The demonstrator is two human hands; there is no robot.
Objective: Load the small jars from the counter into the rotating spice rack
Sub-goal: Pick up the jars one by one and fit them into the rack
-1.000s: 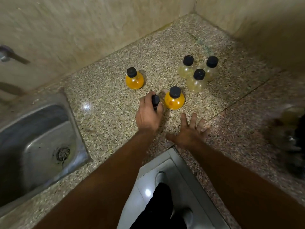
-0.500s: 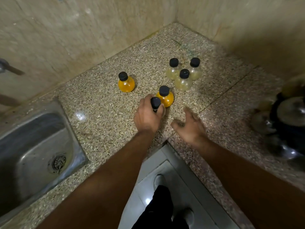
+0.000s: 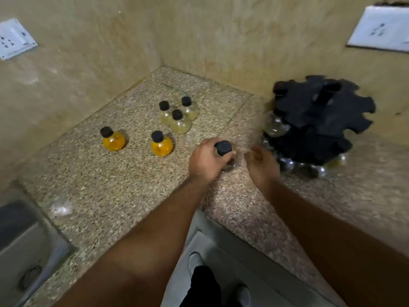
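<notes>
Left hand wrapped around a small jar, fingers curled shut on its body, black cap poking up above the thumb, jar upright over the speckled counter; contact between jar bottom and counter not clear. Right hand just beside it, empty, fingers loosely half-curled, blurred, between the held jar and the spice rack. Rack black, 2 notched tiers around a middle post, standing near the right wall, well right of the loose jars; a few clear jars seated in its lower and middle slots, blurred, count impossible to tell. On the counter, 2 orange jars with black caps: 1 to the left, 1 nearer the left hand, apart from each other. Behind those, toward the corner, 3 pale jars with black caps, clustered and touching. Sink at the lower left, set into the counter, drain faintly visible. White wall socket on the left wall, another socket plate on the right wall above the rack. Below the counter edge, pale floor, dark trouser leg and a shoe.
</notes>
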